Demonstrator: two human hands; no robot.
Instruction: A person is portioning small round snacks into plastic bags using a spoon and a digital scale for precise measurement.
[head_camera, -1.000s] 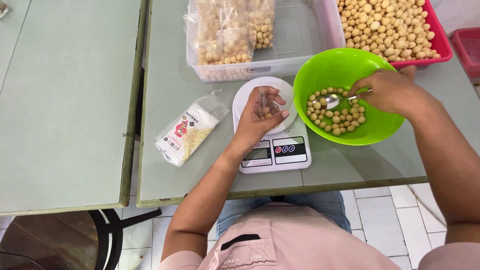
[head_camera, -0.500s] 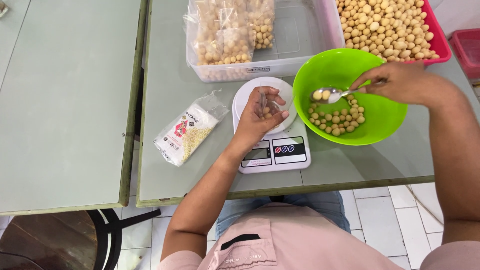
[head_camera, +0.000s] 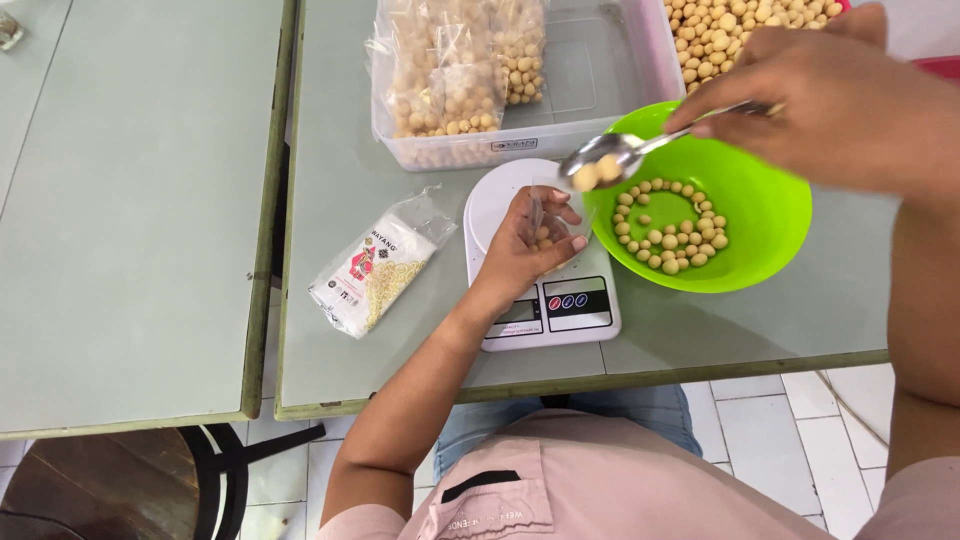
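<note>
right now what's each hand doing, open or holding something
Left hand: closed around a small clear bag on the white kitchen scale.
Right hand: closed on a metal spoon carrying round beige balls.

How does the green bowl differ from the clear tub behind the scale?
The green bowl is round and opaque; the clear tub is rectangular and see-through. The bowl holds loose pale round snacks, lying in a ring on its bottom; the tub holds them packed in clear bags. Both sit on the grey-green table.
</note>
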